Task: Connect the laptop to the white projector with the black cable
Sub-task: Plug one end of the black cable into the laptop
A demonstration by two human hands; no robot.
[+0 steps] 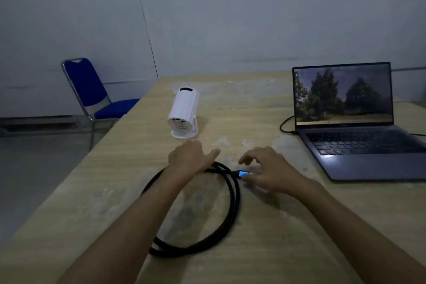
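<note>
A black cable [232,203] lies coiled in a loop on the wooden table [265,237]. Its blue-tipped plug [243,173] points right at the far side of the coil. My right hand [269,170] rests over that plug, thumb and fingers touching it. My left hand [190,157] lies on the far edge of the coil, fingers spread over the cable. The white projector [184,113] stands on its round base just beyond my left hand, its vented rear with ports facing me. The open laptop [350,122] sits at the right, screen lit.
A second black cable [285,125] is plugged into the laptop's left side. A blue chair [92,92] stands off the table's far left corner. The table's left edge runs diagonally from the chair toward me.
</note>
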